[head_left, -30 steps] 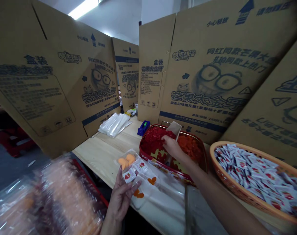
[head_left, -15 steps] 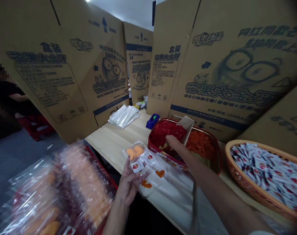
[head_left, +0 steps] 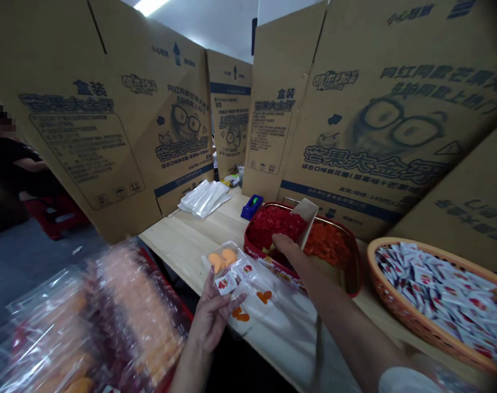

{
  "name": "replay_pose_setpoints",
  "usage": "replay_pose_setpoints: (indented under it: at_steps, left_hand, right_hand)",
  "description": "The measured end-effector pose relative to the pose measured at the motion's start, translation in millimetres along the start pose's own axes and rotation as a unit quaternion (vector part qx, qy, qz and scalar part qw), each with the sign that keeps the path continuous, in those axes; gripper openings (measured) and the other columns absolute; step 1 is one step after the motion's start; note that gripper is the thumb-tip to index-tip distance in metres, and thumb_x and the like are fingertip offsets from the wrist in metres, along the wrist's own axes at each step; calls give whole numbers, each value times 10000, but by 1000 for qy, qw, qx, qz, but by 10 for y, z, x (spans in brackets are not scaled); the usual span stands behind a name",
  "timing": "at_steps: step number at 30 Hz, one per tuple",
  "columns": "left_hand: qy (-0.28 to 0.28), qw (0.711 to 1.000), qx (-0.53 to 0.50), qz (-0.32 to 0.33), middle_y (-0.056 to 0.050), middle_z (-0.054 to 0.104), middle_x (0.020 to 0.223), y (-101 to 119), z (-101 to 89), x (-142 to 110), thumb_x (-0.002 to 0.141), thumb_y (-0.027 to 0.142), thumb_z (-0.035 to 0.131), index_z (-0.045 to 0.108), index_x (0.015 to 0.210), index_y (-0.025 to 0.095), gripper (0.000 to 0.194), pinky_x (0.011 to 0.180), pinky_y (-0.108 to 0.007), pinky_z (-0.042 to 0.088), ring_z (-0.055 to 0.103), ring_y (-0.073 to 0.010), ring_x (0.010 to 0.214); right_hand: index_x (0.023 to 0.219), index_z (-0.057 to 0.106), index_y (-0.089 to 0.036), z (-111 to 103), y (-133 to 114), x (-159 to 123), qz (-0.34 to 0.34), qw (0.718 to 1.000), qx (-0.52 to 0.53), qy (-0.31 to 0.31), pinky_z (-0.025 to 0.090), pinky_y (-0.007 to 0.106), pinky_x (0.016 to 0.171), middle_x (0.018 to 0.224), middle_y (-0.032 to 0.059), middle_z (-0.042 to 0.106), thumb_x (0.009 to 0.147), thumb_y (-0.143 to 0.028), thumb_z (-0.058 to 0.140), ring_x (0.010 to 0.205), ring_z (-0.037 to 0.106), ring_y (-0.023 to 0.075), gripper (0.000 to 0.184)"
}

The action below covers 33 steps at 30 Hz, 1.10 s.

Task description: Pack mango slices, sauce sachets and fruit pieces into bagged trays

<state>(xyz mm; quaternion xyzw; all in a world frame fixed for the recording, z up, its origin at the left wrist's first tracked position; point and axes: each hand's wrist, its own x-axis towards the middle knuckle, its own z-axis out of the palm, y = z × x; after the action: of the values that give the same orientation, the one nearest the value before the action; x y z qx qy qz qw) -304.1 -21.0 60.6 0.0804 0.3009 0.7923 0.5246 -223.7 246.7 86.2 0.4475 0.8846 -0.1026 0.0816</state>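
Plainly, left-hand fingers (head_left: 231, 303) hold a clear pack of orange gummies (head_left: 222, 260) at their tips.

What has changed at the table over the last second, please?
The right hand has drawn slightly toward the near rim of the red tray, beside the scoop, and the view has swung, showing a person at left. The left hand still holds the clear tray of orange pieces; the sachet basket stayed put.

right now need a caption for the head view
Left hand holds a clear tray of orange pieces; right hand grips a scoop in a red bin of red and orange bits
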Motion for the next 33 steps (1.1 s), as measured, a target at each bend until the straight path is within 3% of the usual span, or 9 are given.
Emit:
replay_pose_setpoints:
  at_steps: [5, 9, 12, 16, 19, 22, 26, 29, 33]
  left_hand:
    - [-5, 1000, 4, -9, -19, 419, 1354, 24, -47, -7, 657, -24, 584, 381, 1243, 357, 728, 975, -523, 386, 487, -282, 1168]
    - [-32, 999, 22, -25, -24, 458, 1318, 23, -15, -31, 647, -23, 586, 409, 1218, 339, 698, 959, -538, 388, 510, -281, 1141]
    - [-44, 998, 39, -31, -32, 516, 1258, -26, 56, -68, 649, -15, 589, 401, 1225, 326, 696, 948, -523, 400, 556, -253, 1081]
    - [-56, 996, 53, -42, -25, 559, 1208, -126, 142, -154, 648, -9, 591, 406, 1222, 315, 685, 937, -454, 426, 589, -213, 1029]
    - [-51, 995, 61, -62, -23, 574, 1190, -181, 184, -244, 659, -13, 574, 392, 1235, 317, 688, 915, -440, 446, 589, -219, 1035]
    - [-42, 995, 64, -70, -30, 575, 1199, -216, 210, -331, 678, -22, 553, 368, 1259, 317, 697, 928, -450, 438, 587, -227, 1045]
    - [-52, 993, 66, -82, -25, 583, 1202, -268, 230, -401, 708, -26, 525, 368, 1261, 333, 678, 966, -440, 410, 580, -216, 1061]
    - [-72, 990, 64, -99, -28, 587, 1200, -317, 243, -428, 724, -13, 510, 329, 1291, 344, 694, 990, -462, 378, 564, -224, 1086]
    - [-91, 991, 34, -94, -36, 573, 1220, -397, 203, -451, 713, 2, 514, 252, 1340, 365, 771, 1006, -512, 329, 522, -258, 1135]
  right_hand:
    - [962, 605, -79, -141, -108, -322, -52, 995, 34, 72, 435, 318, 823, 1006, 148, 602, 824, -127, 524, 953, 569, 197, 167]
    - [898, 624, -168, -112, -292, -1032, -185, 971, 104, 107, 415, 222, 796, 951, 48, 627, 814, -113, 508, 901, 565, 126, 153]
    - [829, 614, -162, 35, -419, -1612, -287, 933, 179, 125, 434, 256, 754, 860, 44, 623, 803, -117, 529, 840, 561, 146, 100]
    - [1038, 562, -187, 192, -367, -2076, -305, 906, 253, 153, 421, 317, 850, 1025, 69, 592, 776, -125, 574, 1009, 514, 179, 270]
    - [1050, 545, -194, 279, -74, -2212, -238, 898, 291, 228, 421, 304, 848, 1036, 64, 581, 805, -140, 534, 999, 518, 167, 251]
    - [931, 572, -163, 450, 373, -2275, -75, 910, 248, 323, 419, 295, 808, 936, 71, 591, 876, -184, 418, 911, 538, 171, 165]
    - [993, 568, -129, 809, 870, -2258, 118, 950, 87, 276, 385, 300, 830, 995, 110, 592, 888, -174, 368, 954, 534, 198, 230]
    - [1046, 558, -116, 1006, 997, -2178, 162, 952, 51, 254, 357, 343, 861, 1029, 138, 595, 899, -223, 364, 986, 532, 233, 266]
    - [987, 589, -111, 1075, 1017, -2122, 156, 947, 47, 277, 340, 397, 856, 982, 152, 605, 896, -213, 345, 967, 532, 270, 280]
